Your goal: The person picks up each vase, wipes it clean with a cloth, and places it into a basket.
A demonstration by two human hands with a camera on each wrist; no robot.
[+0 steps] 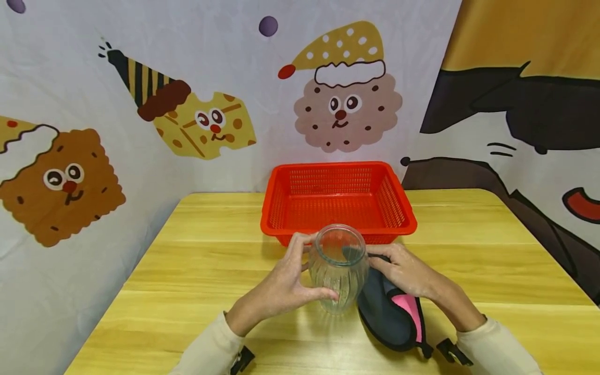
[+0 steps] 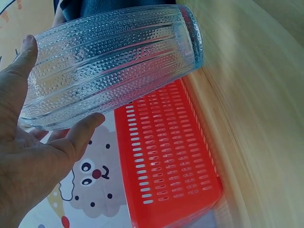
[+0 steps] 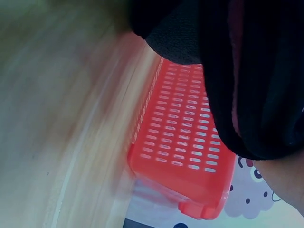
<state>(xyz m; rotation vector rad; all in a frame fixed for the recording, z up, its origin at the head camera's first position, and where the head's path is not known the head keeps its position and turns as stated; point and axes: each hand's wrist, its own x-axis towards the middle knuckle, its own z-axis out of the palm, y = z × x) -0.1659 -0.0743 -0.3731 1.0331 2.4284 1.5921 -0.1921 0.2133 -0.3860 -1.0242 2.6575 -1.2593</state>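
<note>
A clear ribbed glass jar (image 1: pixel 341 284) is upright near the middle of the table in the head view, its round mouth facing up. My left hand (image 1: pixel 286 286) holds it from the left, thumb across the front and fingers around the far side. Its dotted texture shows in the left wrist view, where the jar (image 2: pixel 114 61) lies across the thumb and fingers. Beside the jar, my right hand (image 1: pixel 408 271) grips the top of a soft dark grey pouch (image 1: pixel 384 317) with black edging and pink lining. In the right wrist view the pouch (image 3: pixel 178 40) hides most of that hand.
Behind the hands sits a red perforated plastic basket (image 1: pixel 337 232). Light wood-grain table (image 1: pixel 197 250) extends to both sides. A cloth with cartoon figures (image 1: pixel 262 94) hangs behind the table's far edge.
</note>
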